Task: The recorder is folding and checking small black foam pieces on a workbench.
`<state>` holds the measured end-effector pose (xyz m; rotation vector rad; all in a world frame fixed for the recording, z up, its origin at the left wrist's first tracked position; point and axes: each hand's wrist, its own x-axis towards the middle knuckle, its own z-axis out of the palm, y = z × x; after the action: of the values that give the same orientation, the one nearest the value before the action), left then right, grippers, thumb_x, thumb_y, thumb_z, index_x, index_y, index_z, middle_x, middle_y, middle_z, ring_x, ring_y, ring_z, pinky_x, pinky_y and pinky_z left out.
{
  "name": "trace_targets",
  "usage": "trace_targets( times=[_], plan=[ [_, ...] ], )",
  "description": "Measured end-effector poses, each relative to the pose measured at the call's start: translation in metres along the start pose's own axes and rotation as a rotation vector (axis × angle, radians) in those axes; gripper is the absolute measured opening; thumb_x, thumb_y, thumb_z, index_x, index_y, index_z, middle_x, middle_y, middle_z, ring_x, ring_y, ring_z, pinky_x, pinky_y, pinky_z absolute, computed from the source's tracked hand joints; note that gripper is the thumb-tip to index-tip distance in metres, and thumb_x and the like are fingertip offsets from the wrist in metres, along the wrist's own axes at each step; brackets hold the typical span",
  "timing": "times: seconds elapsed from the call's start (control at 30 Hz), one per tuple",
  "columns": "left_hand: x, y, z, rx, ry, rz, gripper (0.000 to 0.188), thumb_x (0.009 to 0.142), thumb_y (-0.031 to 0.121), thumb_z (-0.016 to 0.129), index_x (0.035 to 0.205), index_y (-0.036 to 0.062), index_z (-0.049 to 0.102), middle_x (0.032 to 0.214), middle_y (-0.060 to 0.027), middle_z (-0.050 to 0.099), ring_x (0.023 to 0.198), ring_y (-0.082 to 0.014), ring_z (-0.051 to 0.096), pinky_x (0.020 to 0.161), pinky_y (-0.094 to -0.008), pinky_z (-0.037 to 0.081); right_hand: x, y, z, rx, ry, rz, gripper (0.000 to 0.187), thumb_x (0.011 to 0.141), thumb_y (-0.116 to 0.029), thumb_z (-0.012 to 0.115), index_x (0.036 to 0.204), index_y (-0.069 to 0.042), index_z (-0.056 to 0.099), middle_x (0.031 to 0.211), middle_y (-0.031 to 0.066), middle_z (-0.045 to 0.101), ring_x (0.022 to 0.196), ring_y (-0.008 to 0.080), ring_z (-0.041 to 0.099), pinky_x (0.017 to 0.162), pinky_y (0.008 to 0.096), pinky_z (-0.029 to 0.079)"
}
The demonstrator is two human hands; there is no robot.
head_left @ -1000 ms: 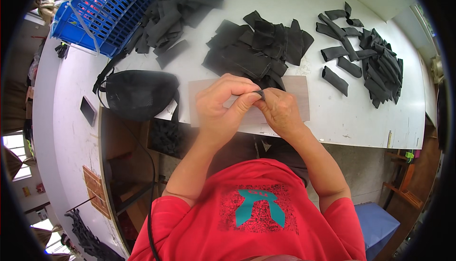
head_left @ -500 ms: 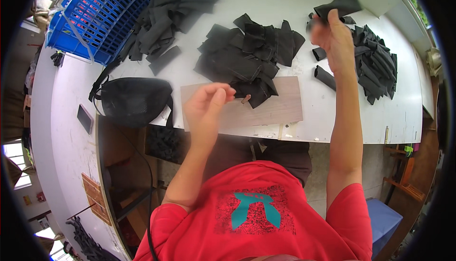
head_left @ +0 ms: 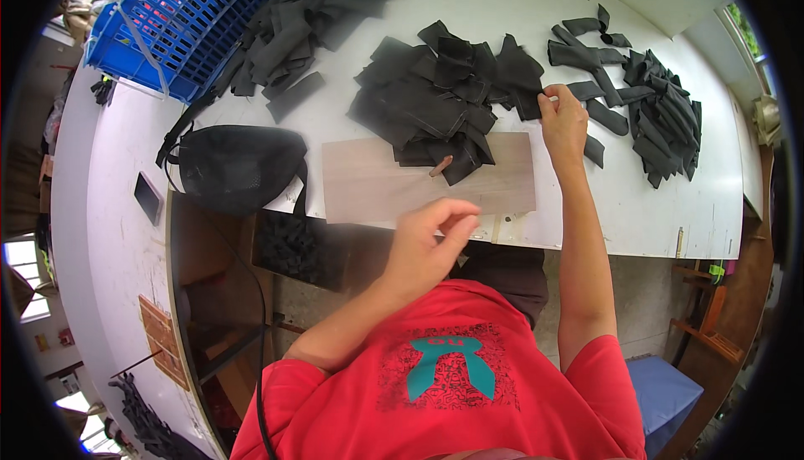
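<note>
My right hand pinches the edge of a black fabric piece at the right side of the central pile. That pile of black fabric pieces lies partly over a flat wooden board. A small brown peg-like piece shows at the pile's near edge. My left hand hovers by the board's near edge, fingers loosely curled, thumb and forefinger a little apart, with nothing seen in them. Right of my right hand lie loose black fabric strips and a denser pile of black pieces.
A blue plastic crate stands at the far left beside another black fabric heap. Nearer are a black mesh bag and a dark flat phone-like device. Below the white table's edge, a blue stool stands at right.
My right hand has come back from the right-hand strips, leaving its black piece there, and now grips fabric at the central pile. My left hand has moved nearer and rightward.
</note>
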<state>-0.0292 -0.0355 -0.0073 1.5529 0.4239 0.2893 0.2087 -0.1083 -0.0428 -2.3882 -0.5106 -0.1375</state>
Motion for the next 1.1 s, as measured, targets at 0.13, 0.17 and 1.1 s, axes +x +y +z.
trace_targets(
  times=[0.13, 0.17, 1.1],
  plan=[
    [0.018, -0.004, 0.025, -0.259, 0.032, -0.059, 0.031, 0.084, 0.017, 0.051, 0.11, -0.0005, 0.047, 0.09, -0.0062, 0.059, 0.075, -0.008, 0.053, 0.065, -0.0219, 0.042, -0.027, -0.021, -0.04, 0.177, -0.027, -0.152, 0.014, 0.078, -0.01, 0.053, 0.087, -0.002, 0.06, 0.06, 0.0081, 0.055, 0.051, 0.0139, 0.048, 0.05, 0.0259, 0.038],
    [0.025, -0.001, 0.025, -0.389, 0.02, -0.147, 0.037, 0.085, 0.023, 0.051, 0.114, 0.0021, 0.043, 0.096, -0.0056, 0.058, 0.078, -0.0095, 0.054, 0.064, -0.0234, 0.043, -0.038, -0.027, -0.053, 0.359, -0.162, -0.146, 0.014, 0.078, -0.009, 0.053, 0.088, -0.002, 0.06, 0.061, 0.0046, 0.055, 0.053, 0.0106, 0.047, 0.049, 0.0237, 0.037],
    [-0.039, 0.098, 0.04, -1.113, -0.895, 0.25, 0.011, 0.078, 0.008, 0.052, 0.081, -0.0023, 0.056, 0.084, -0.0124, 0.056, 0.079, -0.0174, 0.053, 0.064, -0.0296, 0.043, -0.139, -0.047, -0.064, 0.824, -0.072, 0.147, 0.015, 0.076, -0.009, 0.062, 0.068, 0.0, 0.053, 0.057, -0.0033, 0.046, 0.052, 0.003, 0.037, 0.047, 0.0177, 0.029]
  ],
)
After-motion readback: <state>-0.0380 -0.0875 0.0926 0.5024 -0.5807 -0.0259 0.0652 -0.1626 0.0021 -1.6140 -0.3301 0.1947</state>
